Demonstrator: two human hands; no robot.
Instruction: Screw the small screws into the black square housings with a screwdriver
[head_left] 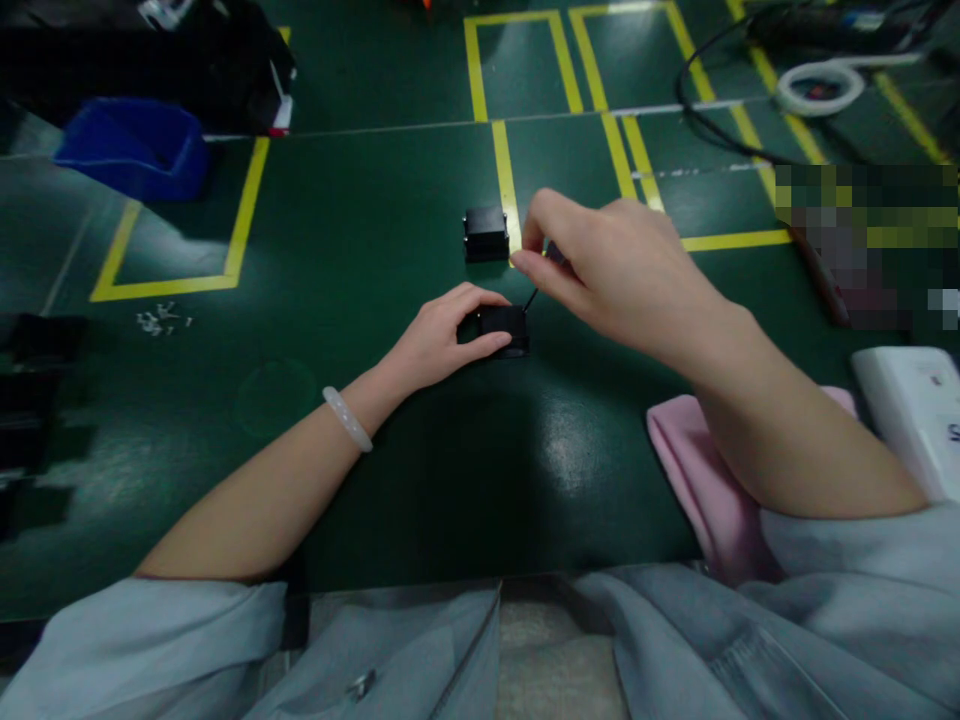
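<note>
A green worktop [420, 480] carries everything, with a blue bin [133, 150] toward its far left corner. The right hand [626, 262] is poised over the middle, thumb and fingers pinched together on the dark handle of a thin tool [531, 299]. The left hand [441, 337] clamps a black block [504, 322] between thumb and fingers, well in from the worktop's near edge; a second black block [486, 231] sits just beyond it, toward the far edge. The tool's shaft slants down to the held block's far right corner – whether it touches is too small to tell. Small metal pieces [159, 320], probably screws, lie toward the left edge. The step in hand looks like fastening at that corner – the next move calls for a firm left grip and a well-seated tip.
</note>
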